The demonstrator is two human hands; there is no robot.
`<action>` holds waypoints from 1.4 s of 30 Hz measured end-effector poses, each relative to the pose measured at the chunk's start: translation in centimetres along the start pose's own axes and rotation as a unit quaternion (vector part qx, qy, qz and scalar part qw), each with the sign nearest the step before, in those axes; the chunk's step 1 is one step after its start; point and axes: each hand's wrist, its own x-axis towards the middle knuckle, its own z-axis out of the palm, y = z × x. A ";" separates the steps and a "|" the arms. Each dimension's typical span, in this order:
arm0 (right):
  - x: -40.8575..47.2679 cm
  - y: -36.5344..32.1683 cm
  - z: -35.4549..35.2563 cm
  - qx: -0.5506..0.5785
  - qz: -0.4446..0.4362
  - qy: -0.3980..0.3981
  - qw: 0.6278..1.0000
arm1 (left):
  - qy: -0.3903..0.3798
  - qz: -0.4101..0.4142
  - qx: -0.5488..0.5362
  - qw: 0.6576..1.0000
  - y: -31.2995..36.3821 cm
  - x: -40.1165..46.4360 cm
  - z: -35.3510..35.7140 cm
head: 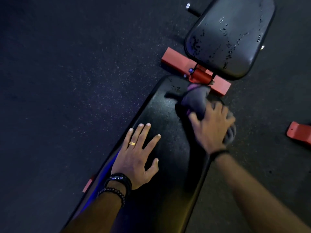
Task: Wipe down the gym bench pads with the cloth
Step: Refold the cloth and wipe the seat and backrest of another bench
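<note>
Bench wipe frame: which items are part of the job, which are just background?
In the job:
- long back pad
- seat pad, beaded with droplets
- grey cloth, gripped by the right hand
- left hand, flat on the back pad

Just there:
- red bench frame
- red foot bracket
- speckled rubber floor
- chrome-tipped handle

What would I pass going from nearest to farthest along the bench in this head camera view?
Left hand flat on the long back pad → right hand gripping the grey cloth → red crossbar of the frame → seat pad, dotted with droplets.
</note>
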 end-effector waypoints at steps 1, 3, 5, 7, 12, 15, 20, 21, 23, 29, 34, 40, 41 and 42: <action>3.3 -0.6 0.9 -0.013 0.009 0.000 1.000 | -0.001 0.002 0.002 1.000 -0.1 0.2 -0.1; 10.1 -1.7 2.1 0.012 0.048 -0.053 0.997 | -0.005 0.002 0.004 1.000 -0.1 0.3 0.0; 13.7 -2.4 3.0 0.063 0.090 -0.102 0.989 | -0.012 -0.002 -0.006 1.000 0.1 0.0 -0.1; 11.6 -3.1 2.4 0.049 0.057 -0.089 0.993 | -0.010 -0.001 -0.012 1.000 0.0 -0.1 0.1; -3.2 -4.4 -0.2 0.078 -0.126 -0.013 0.989 | -0.016 0.003 -0.010 1.000 -0.2 0.2 -0.1; 0.9 -6.0 0.6 0.059 -0.123 0.002 0.991 | -0.012 0.001 -0.024 1.000 -0.1 0.1 -0.3; 14.3 -9.2 3.5 0.086 0.040 -0.083 0.992 | -0.022 0.002 -0.013 1.000 -0.2 0.2 -0.4; 14.9 -9.7 3.6 0.096 0.045 -0.098 0.989 | -0.021 0.002 -0.015 1.000 -0.2 0.1 -0.4; 13.4 -10.6 3.2 0.087 0.008 -0.079 0.993 | -0.012 0.009 -0.015 1.000 -0.3 0.0 -0.2; 0.8 -8.5 1.2 0.170 -0.277 -0.009 0.946 | -0.019 0.008 -0.029 0.999 -0.3 0.1 -0.3; 11.4 -11.1 3.2 0.107 -0.156 -0.050 0.981 | -0.016 0.008 -0.016 1.000 -0.5 0.3 -0.2; 14.0 -12.4 3.2 0.028 -0.118 -0.087 0.989 | -0.014 0.010 -0.016 1.000 -0.5 0.1 -0.2; 11.6 -12.6 2.8 0.039 -0.170 -0.057 0.983 | -0.015 0.009 -0.015 1.000 -0.6 0.0 -0.2; 9.1 -12.8 2.4 0.070 -0.225 -0.044 0.971 | -0.017 0.007 -0.019 1.000 -0.7 -0.1 -0.2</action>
